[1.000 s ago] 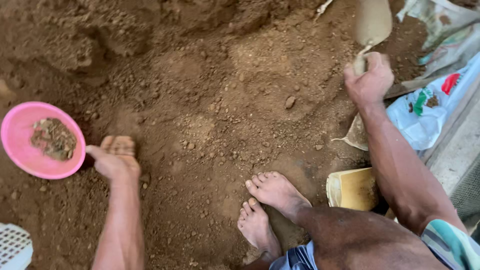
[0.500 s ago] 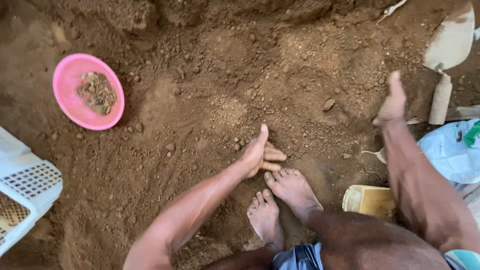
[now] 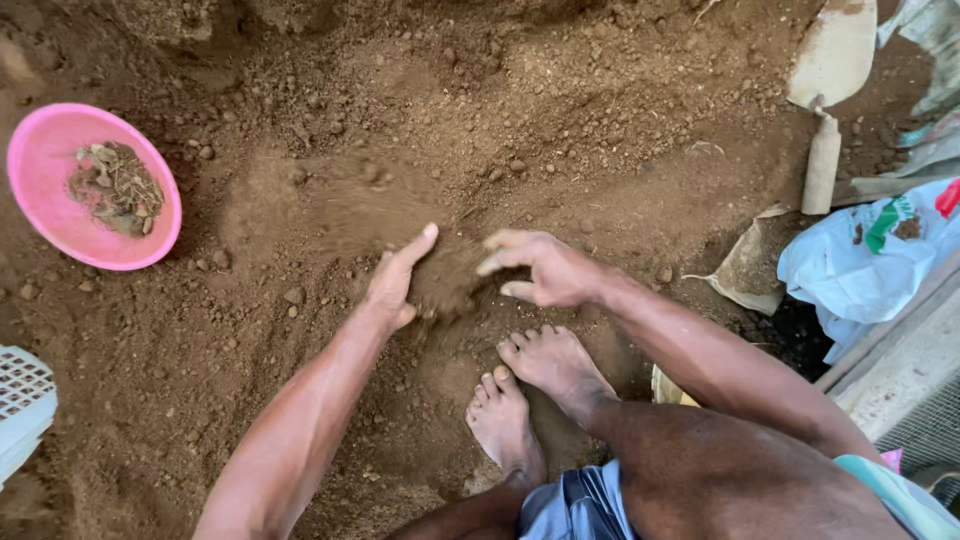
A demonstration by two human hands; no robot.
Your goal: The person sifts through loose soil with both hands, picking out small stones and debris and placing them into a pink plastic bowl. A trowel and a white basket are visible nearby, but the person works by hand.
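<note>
Head camera looks straight down on me squatting over loose brown soil (image 3: 560, 110), my two bare feet (image 3: 530, 395) planted close together near the bottom middle. Both my hands are down in the dirt just beyond my toes, facing each other. My left hand (image 3: 400, 280) has its fingers held together and straight, thumb raised, palm turned to the right and pressed against a small mound of soil (image 3: 445, 285). My right hand (image 3: 545, 270) comes in from the other side with fingers loosely spread and slightly curled, its fingertips at the same mound. So the mound sits between my two palms; neither hand is closed around anything. Far to the left a pink bowl (image 3: 90, 185) rests on the soil, holding a little heap of roots and debris (image 3: 115, 185). At the left edge, nearer to me, is the corner of a white lattice basket (image 3: 22, 405). To the far right a trowel (image 3: 828, 90) with a pale blade and handle lies on the ground, and below it a white plastic bag (image 3: 860, 270) sits crumpled beside a concrete edge (image 3: 900, 375).
</note>
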